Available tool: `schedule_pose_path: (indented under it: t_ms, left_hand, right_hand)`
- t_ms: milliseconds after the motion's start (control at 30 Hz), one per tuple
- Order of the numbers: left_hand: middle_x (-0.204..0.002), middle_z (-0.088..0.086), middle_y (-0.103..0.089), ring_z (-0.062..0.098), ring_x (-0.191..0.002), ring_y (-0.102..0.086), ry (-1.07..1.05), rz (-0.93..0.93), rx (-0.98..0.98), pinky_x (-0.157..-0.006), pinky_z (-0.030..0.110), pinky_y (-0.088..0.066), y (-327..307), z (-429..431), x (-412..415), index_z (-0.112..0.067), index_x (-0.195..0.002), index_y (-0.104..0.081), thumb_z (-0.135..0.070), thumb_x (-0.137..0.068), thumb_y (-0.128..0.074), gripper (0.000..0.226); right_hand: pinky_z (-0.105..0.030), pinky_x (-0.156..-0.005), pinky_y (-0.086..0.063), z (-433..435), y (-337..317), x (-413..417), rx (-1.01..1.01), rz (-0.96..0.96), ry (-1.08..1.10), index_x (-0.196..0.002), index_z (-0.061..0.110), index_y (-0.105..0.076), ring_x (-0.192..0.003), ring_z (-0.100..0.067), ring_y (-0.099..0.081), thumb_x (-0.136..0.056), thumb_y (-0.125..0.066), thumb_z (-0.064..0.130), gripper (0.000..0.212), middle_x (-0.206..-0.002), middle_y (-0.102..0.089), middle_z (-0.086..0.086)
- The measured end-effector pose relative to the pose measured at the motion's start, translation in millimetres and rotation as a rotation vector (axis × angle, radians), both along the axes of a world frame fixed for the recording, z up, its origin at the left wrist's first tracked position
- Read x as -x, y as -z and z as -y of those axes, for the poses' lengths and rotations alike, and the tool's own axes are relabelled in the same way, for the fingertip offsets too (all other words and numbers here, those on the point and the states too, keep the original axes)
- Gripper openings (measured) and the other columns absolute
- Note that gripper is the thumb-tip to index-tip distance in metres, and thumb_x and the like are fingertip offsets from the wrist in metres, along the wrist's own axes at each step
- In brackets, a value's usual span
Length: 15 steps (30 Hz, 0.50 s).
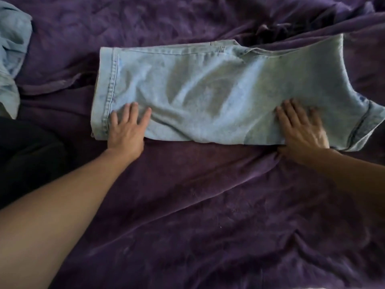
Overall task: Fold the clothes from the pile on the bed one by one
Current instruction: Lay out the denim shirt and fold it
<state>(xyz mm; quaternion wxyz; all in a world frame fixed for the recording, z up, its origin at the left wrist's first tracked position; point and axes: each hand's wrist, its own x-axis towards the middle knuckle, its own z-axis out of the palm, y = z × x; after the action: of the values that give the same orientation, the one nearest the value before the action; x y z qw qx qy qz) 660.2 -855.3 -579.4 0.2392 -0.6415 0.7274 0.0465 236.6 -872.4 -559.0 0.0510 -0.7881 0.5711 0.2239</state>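
A pair of light blue jeans (pixel 208 88) lies folded lengthwise across the purple bed cover, hem to the left and waist end to the right. My left hand (pixel 127 126) rests flat on the near edge beside the hem, fingers spread. My right hand (pixel 302 128) presses flat on the near edge close to the right end, fingers straight and slightly blurred. Neither hand grips the cloth.
A purple blanket (pixel 198 205) covers the bed and is wrinkled all over. Another light blue garment (pixel 12 55) lies bunched at the far left edge. A dark cloth (pixel 29 159) sits at the left beside my forearm. A dark crumpled item (pixel 277 28) lies beyond the jeans.
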Motion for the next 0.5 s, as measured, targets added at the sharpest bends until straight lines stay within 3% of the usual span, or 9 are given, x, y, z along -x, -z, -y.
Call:
schedule_pose_path:
  t_ms: [67, 167, 233, 333, 400, 500]
  left_hand:
    - [-0.157, 0.011, -0.015, 0.028, -0.146, -0.012, -0.04, -0.005, -0.005, -0.112, 0.047, -0.023, 0.3, 9.1, -1.2, -0.023, -0.152, -0.012, -0.018, -0.086, -0.061, 0.082]
    - [-0.154, 0.013, -0.028, 0.027, -0.143, -0.025, -0.09, -0.11, 0.018, -0.11, 0.045, -0.029, -15.3, 7.9, -3.4, -0.015, -0.148, -0.027, -0.007, -0.091, -0.047, 0.061]
    - [-0.147, 0.016, -0.039, 0.031, -0.135, -0.038, -0.07, -0.169, 0.073, -0.105, 0.046, -0.035, -32.7, -3.3, -5.1, -0.01, -0.145, -0.034, -0.002, -0.089, -0.044, 0.057]
    - [-0.136, 0.022, -0.05, 0.038, -0.121, -0.052, 0.021, -0.199, 0.116, -0.095, 0.049, -0.044, -53.0, -44.1, -2.6, -0.004, -0.14, -0.043, 0.002, -0.082, -0.049, 0.058]
    - [-0.139, 0.022, -0.047, 0.038, -0.126, -0.049, 0.063, -0.151, 0.028, -0.096, 0.048, -0.045, -55.2, -84.7, 5.3, -0.004, -0.144, -0.037, 0.001, -0.083, -0.054, 0.064]
    - [-0.157, 0.017, -0.016, 0.033, -0.143, -0.022, 0.01, -0.016, -0.307, -0.113, 0.044, -0.029, -42.3, -134.6, 20.4, -0.012, -0.153, -0.002, -0.012, -0.093, -0.046, 0.074]
  right_hand:
    - [-0.056, -0.112, -0.016, 0.1, 4.7, -0.8, 0.028, 0.045, 0.037, -0.148, 0.005, -0.031, -0.145, -0.033, -0.021, -0.069, -0.076, 0.027, 0.094, -0.156, -0.027, -0.016]
    - [-0.052, -0.104, -0.032, -3.7, -8.8, 0.5, 0.148, 0.216, 0.103, -0.139, 0.005, -0.049, -0.135, -0.033, -0.042, -0.078, -0.055, 0.017, 0.062, -0.146, -0.046, -0.014]
    - [-0.047, -0.098, -0.036, -6.8, -29.1, 10.2, 0.225, 0.351, 0.18, -0.133, 0.007, -0.055, -0.127, -0.032, -0.051, -0.073, -0.054, 0.02, 0.062, -0.14, -0.053, -0.013]
    - [-0.047, -0.099, -0.037, -28.5, -50.5, 29.3, 0.271, 0.406, 0.13, -0.136, 0.009, -0.053, -0.131, -0.03, -0.048, -0.072, -0.054, 0.018, 0.065, -0.142, -0.051, -0.01]
    - [-0.049, -0.105, -0.034, -56.5, -52.1, 39.7, 0.168, 0.338, 0.095, -0.14, 0.013, -0.049, -0.137, -0.028, -0.042, -0.075, -0.052, 0.016, 0.065, -0.146, -0.048, -0.009]
    - [-0.048, -0.113, -0.021, -94.0, -42.0, 52.8, -0.151, 0.1, 0.134, -0.148, 0.025, -0.035, -0.147, -0.018, -0.017, -0.085, -0.055, 0.018, 0.066, -0.157, -0.027, 0.002]
